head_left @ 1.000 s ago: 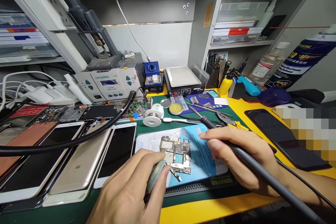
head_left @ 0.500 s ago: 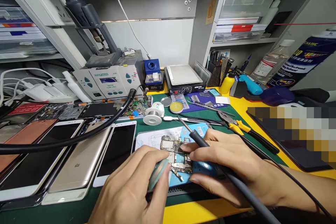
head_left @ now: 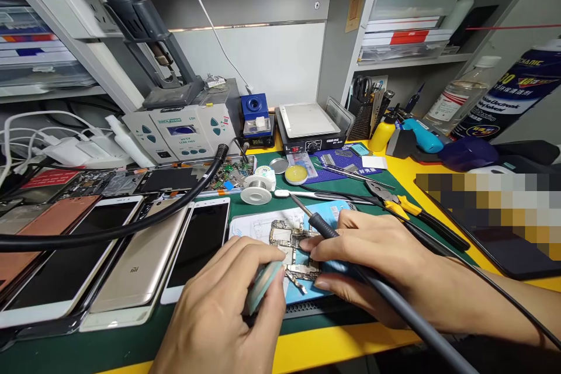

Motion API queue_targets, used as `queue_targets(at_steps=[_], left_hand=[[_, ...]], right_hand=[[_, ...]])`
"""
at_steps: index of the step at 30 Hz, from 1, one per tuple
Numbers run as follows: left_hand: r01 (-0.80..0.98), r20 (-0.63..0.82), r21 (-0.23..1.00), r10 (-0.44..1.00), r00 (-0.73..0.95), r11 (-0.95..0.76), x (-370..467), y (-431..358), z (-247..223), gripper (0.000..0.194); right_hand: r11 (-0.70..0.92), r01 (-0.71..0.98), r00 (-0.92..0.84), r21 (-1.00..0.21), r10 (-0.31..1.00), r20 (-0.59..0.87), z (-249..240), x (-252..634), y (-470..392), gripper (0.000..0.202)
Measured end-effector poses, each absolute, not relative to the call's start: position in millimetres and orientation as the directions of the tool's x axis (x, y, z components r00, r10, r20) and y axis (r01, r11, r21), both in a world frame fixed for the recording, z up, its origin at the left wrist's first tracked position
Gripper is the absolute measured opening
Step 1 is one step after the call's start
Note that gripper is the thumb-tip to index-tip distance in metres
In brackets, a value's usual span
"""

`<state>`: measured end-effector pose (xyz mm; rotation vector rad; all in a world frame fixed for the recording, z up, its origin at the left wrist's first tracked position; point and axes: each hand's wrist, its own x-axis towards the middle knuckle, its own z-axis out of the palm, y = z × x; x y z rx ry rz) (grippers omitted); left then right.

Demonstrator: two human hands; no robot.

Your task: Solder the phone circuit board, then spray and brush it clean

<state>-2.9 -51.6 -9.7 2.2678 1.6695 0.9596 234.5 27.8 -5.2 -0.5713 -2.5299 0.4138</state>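
Note:
My left hand [head_left: 223, 298] pinches a flat, round, pale-green translucent case [head_left: 263, 292] between thumb and fingers. Its index fingertip reaches the near-left part of a phone circuit board [head_left: 286, 255], which lies on a blue and white printed sheet [head_left: 328, 210]. A soldering iron [head_left: 325, 227] rests in my right hand [head_left: 385, 263], its tip pointing up and away from the board. The fingertips of that hand are at the board's right side, partly covering it. A short silvery strip [head_left: 298, 284] lies at the board's near edge.
Several phones [head_left: 131, 263] lie to the left, crossed by a thick black hose [head_left: 193, 196]. Beyond the board are a solder wire spool [head_left: 256, 190], a yellow paste tin [head_left: 296, 173] and tweezers [head_left: 346, 174]. Yellow-handled pliers [head_left: 405, 205] and a dark tablet-like slab [head_left: 473, 239] lie right.
The camera view has shifted slightly. Both hands keep nearly the same grip; the right fingers and the soldering iron have shifted slightly left over the board.

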Motion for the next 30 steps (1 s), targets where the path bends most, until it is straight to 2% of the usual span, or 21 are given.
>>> queue_targets(at_steps=[12,24,30], left_hand=[[0.777,0.397,0.500,0.899,0.187,-0.383,-4.1,-50.3,-14.3,0.011],[0.757,0.412,0.504,0.886,0.213,-0.416,-4.2,-50.4,-16.2,0.016],[0.787,0.466,0.396,0.842,0.272,-0.473,-6.8,-57.7,-16.5,0.023]], right_hand=[[0.867,0.297,-0.774,-0.401,0.465,0.431,-6.2,233.3,27.6,0.017],[0.865,0.359,-0.756,-0.350,0.489,0.434,-4.2,233.6,24.9,0.013],[0.872,0.373,-0.745,-0.317,0.485,0.458,-3.7,233.2,20.9,0.015]])
